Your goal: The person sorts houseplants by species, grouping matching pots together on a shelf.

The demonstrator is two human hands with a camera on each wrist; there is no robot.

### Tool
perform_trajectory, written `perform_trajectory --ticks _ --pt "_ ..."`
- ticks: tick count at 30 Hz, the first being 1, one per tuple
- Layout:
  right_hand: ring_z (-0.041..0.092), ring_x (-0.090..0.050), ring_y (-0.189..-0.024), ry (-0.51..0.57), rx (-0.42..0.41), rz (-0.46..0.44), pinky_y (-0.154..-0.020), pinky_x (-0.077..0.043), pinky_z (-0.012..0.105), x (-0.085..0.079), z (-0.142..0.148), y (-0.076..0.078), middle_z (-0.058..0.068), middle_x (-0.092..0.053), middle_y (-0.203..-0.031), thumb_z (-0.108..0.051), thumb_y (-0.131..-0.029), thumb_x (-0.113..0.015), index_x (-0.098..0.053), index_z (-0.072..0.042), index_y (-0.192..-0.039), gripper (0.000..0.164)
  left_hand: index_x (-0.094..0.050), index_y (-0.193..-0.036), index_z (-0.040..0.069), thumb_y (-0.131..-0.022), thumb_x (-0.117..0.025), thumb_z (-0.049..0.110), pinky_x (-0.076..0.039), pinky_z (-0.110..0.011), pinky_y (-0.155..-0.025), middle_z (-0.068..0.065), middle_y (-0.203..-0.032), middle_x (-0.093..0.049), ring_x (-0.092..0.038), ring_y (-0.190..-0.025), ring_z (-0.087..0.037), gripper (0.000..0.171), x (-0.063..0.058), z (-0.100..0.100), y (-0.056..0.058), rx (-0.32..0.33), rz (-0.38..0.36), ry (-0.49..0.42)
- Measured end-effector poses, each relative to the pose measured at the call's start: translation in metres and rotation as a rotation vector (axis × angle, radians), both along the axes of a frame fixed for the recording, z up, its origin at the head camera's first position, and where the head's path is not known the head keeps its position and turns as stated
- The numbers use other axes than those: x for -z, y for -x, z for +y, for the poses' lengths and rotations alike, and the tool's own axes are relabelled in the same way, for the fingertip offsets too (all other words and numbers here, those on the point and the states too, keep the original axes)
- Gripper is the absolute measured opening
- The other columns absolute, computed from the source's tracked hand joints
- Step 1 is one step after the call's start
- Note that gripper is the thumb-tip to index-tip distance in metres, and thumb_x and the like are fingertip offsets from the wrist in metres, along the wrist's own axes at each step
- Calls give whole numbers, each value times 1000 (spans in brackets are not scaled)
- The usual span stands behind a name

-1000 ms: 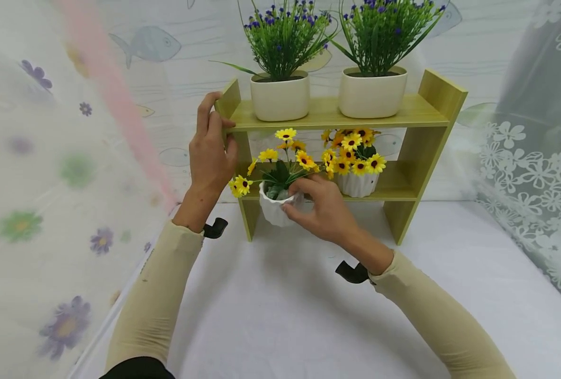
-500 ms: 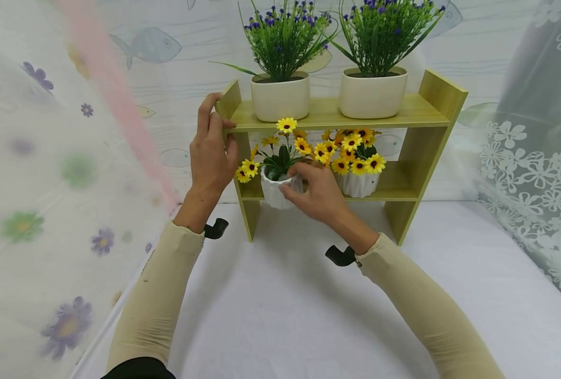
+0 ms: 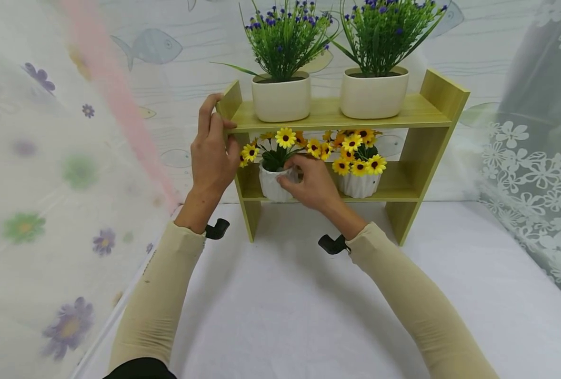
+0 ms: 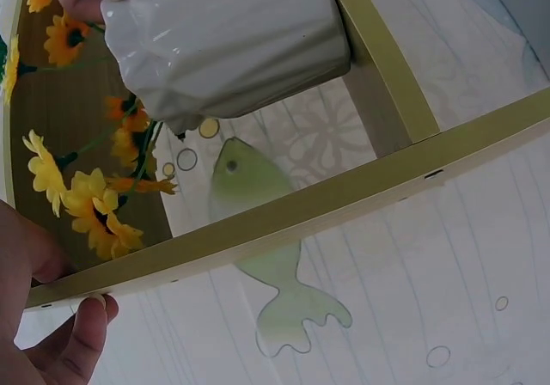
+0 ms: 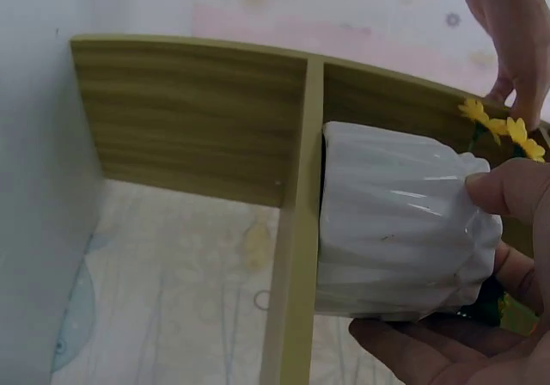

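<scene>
My right hand (image 3: 313,181) pinches the rim of a white fluted flowerpot (image 3: 271,185) holding yellow daisy-like flowers (image 3: 286,138) and green leaves. The pot stands upright at the left of the middle level of a wooden shelf (image 3: 427,158). In the right wrist view, the pot's base (image 5: 331,222) is right at the shelf board, with my thumb on the rim. My left hand (image 3: 212,152) grips the shelf's upper left side panel, fingers over its outer edge and front. From the left wrist view, the pot (image 4: 232,41) overlaps the board's edge.
A second white pot (image 3: 359,185) of yellow flowers sits to the right on the same level. Two cream planters (image 3: 281,100) with purple-flowered plants stand on top. A white-covered table (image 3: 280,305) lies in front; a fish-print curtain (image 3: 150,47) hangs behind.
My right hand has raised the flowerpot from in front of and below the middle board and brought it back onto that level. My left hand has kept its grip on the shelf.
</scene>
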State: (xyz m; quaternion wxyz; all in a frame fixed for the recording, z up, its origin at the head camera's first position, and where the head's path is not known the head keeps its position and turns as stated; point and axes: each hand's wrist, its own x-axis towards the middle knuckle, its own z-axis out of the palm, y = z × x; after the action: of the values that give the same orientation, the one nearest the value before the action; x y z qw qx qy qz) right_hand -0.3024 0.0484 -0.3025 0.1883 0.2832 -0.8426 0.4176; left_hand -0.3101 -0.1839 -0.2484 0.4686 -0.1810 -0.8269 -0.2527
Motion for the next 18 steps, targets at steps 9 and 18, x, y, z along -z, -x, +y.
perform_trajectory --ticks 9,18 --pt "26 -59 -87 17 -2 -123 -78 -48 42 -1 1 6 10 -69 -103 -32 -100 -73 -69 -10 -118 29 -62 -117 -1 -99 -56 -1 -60 -42 -76 10 -165 -34 -68 -106 -29 20 -1 -2 -1 -16 -4 4" --pt "29 -68 -120 -29 -26 -6 -102 -55 46 10 8 -1 8 -69 -137 -27 -100 -73 -66 -10 -139 43 -62 -122 0 -99 -55 1 -59 -42 -74 11 -165 -33 -68 -100 -29 24 -2 -2 0 -15 0 -2"
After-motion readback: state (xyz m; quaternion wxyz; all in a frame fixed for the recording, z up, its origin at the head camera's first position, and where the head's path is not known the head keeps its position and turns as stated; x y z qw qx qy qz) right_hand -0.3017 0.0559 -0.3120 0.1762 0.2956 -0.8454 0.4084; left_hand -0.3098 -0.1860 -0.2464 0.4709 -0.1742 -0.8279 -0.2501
